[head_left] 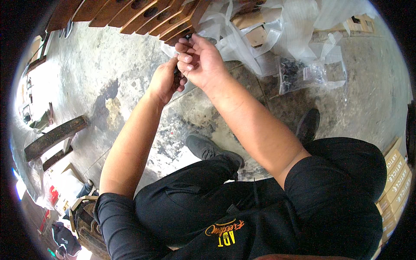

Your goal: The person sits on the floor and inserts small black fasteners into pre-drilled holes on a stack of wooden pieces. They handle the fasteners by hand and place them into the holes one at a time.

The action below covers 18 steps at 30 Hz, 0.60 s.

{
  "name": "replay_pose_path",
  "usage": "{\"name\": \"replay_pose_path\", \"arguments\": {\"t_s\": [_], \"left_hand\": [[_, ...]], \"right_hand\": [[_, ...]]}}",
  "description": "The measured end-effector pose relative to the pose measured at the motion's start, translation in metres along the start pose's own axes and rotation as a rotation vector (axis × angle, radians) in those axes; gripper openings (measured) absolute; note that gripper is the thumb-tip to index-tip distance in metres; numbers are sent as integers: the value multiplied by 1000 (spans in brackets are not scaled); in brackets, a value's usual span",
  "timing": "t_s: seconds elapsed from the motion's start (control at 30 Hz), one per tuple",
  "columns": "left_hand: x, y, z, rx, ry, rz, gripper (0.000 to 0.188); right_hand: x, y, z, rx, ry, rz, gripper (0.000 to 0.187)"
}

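Note:
My left hand (165,81) is closed around a small dark part (177,77), mostly hidden by the fingers. My right hand (198,58) is raised just beside it, palm toward me, fingers curled, with a small dark piece (188,37) pinched at the fingertips. Both hands meet right below a row of brown wooden pieces with oval holes (143,15) at the top of the view.
Crumpled clear plastic wrap (260,39) lies at the top right. A clear bag of small dark hardware (303,73) rests on the stained concrete floor (108,86). A wooden beam (54,136) lies at the left. Stacked cardboard boxes (395,182) stand at the right edge.

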<state>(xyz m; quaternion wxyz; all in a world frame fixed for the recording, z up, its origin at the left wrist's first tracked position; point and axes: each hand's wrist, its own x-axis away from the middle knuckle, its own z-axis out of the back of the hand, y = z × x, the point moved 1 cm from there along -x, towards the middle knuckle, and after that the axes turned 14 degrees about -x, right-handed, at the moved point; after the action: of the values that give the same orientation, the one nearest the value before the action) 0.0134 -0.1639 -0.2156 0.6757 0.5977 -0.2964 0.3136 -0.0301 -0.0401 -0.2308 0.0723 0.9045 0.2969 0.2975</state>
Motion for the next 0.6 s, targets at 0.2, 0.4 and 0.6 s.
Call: {"name": "replay_pose_path", "arguments": {"t_s": [0.2, 0.4, 0.6], "left_hand": [[-1, -3, 4, 52, 2, 21, 35], [0, -6, 5, 73, 0, 38, 36], [0, -1, 1, 89, -23, 26, 33]], "right_hand": [[-2, -3, -1, 10, 0, 24, 19], [1, -2, 7, 26, -27, 4, 17], [-3, -12, 8, 66, -55, -14, 16]]}}
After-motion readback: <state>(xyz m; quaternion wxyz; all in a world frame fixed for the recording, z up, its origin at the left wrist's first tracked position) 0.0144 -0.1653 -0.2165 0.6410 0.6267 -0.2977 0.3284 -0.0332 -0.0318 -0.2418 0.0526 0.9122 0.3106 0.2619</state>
